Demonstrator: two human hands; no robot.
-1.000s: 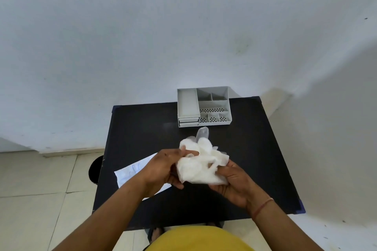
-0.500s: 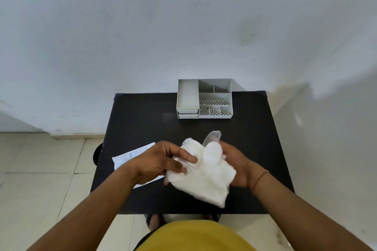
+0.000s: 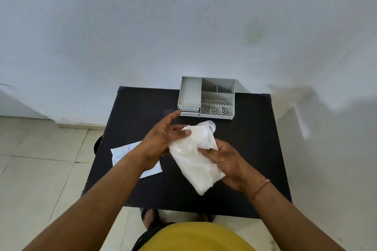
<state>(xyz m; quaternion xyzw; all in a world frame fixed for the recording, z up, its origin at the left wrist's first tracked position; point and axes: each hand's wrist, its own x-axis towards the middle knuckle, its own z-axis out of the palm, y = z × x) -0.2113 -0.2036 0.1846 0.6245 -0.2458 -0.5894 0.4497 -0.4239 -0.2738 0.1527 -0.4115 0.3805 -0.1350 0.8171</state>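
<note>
A white plastic bag (image 3: 195, 159) with soft white contents hangs slanted above the black table (image 3: 253, 128). My right hand (image 3: 226, 161) holds it from the right side, thumb pressed onto its front and fingers under it. My left hand (image 3: 163, 138) lies against the bag's upper left with straight, spread fingers. The bag's clear twisted top points toward the grey organizer (image 3: 207, 98).
The grey organizer with several compartments stands at the table's far edge against the white wall. A white paper sheet (image 3: 122, 153) lies on the table's left part, partly under my left forearm. Tiled floor lies to the left; feet show below the near edge.
The bag has turned from a crumpled bundle to a long slanted shape. My left hand has let go of its pinch and spread its fingers. My right hand moved lower along the bag.
</note>
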